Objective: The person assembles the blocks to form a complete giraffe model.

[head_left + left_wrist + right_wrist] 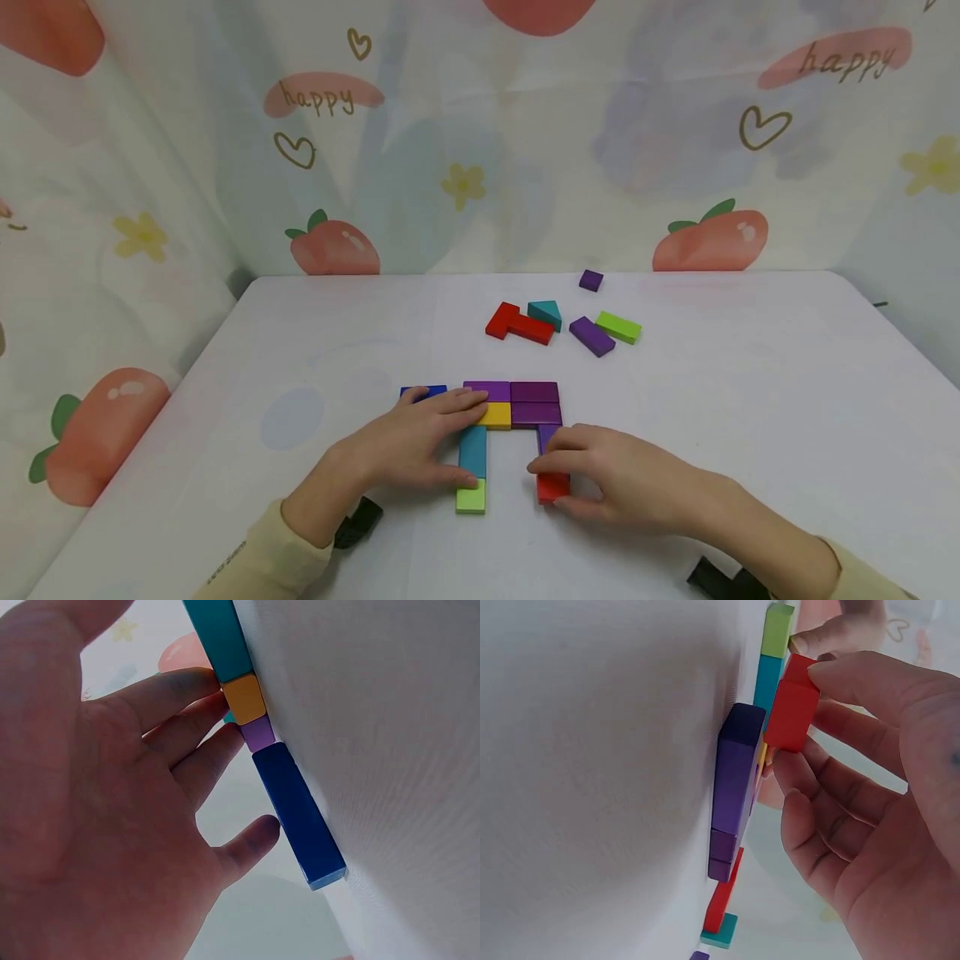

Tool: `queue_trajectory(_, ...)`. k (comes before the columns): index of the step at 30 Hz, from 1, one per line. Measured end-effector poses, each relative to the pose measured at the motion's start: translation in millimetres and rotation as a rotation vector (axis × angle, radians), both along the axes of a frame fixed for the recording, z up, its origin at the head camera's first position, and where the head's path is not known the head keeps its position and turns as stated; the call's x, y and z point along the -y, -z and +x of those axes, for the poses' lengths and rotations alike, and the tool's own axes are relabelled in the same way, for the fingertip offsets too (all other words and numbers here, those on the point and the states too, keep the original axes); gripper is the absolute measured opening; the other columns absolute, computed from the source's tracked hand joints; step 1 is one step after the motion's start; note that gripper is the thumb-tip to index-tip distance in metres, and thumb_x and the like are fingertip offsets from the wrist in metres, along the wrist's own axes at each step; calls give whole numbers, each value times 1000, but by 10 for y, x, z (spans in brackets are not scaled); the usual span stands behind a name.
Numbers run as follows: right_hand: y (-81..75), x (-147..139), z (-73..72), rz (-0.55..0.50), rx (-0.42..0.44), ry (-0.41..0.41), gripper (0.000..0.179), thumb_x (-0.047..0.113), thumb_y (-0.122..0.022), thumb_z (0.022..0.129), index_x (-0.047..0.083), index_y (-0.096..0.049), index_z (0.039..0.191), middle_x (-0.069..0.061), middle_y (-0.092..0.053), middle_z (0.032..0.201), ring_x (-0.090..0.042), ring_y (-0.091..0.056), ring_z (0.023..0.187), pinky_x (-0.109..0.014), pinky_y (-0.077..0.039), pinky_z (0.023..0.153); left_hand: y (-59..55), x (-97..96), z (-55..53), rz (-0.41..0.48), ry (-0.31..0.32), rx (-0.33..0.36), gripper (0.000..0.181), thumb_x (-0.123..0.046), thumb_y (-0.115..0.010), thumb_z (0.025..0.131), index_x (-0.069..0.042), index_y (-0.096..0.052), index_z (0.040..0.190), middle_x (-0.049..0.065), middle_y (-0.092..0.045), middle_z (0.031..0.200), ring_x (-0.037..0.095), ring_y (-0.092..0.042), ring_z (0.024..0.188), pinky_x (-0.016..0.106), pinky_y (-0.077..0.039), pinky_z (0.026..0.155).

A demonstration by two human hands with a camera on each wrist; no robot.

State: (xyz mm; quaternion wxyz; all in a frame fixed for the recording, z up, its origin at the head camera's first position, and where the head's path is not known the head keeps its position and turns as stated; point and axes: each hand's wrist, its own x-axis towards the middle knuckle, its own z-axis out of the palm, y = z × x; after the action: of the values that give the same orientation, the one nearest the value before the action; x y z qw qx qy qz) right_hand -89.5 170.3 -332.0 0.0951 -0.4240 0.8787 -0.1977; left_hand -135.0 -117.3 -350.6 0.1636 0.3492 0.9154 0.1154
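My right hand (626,482) pinches a red block (793,709) between thumb and fingertips. In the right wrist view this block is raised off the white surface, close to the near end of a violet block (733,776). My left hand (420,446) lies with its fingers extended over the left side of a block arrangement. Its fingertips touch the purple block (491,388) and the yellow block (497,417); its thumb is where the teal block (472,452) meets the lime green block (471,500). A blue block (300,814) is partly hidden under the fingers. Two dark purple blocks (536,413) form the top right.
Farther back lie a red T-shaped piece (530,328), a teal triangular block (545,312), a purple block (592,336), a lime green block (619,327) and a small purple block (591,280). A patterned cloth (555,150) hangs behind the white table (337,350).
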Motion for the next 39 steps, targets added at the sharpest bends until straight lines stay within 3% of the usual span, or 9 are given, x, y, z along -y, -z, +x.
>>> queue_trajectory(14, 114, -59, 24, 11, -91, -64, 29, 24, -79, 90, 24, -74, 118, 12, -54, 105, -4, -54, 90, -25, -54, 81, -10, 19, 7, 6, 9, -6, 88, -62, -69, 86, -21, -39, 157, -7, -27, 164, 18, -20, 151, 62, -14, 117)
queue_trajectory(22, 124, -60, 37, 6, -24, -62, 29, 22, -78, 91, 23, -74, 120, 11, -52, 105, -1, -55, 86, -19, -53, 76, 0, 10, 6, 5, 11, -10, 88, -62, -70, 86, -21, -39, 157, -7, -28, 164, 18, -21, 151, 62, -14, 117)
queue_trajectory(32, 113, -26, 49, 26, -30, -63, 32, 22, -78, 91, 19, -73, 123, 9, -50, 105, 2, -52, 81, -15, -50, 71, 9, 12, 2, 5, 14, -12, 88, -62, -69, 86, -21, -39, 157, -8, -27, 164, 17, -20, 151, 61, -14, 118)
queue_trajectory(39, 106, -7, 45, 34, 22, -46, 33, 21, -78, 91, 18, -72, 124, 10, -49, 104, 2, -51, 80, -14, -50, 71, -1, 15, 8, 6, 18, -13, 88, -62, -69, 86, -20, -39, 157, -7, -27, 164, 18, -20, 151, 61, -15, 117)
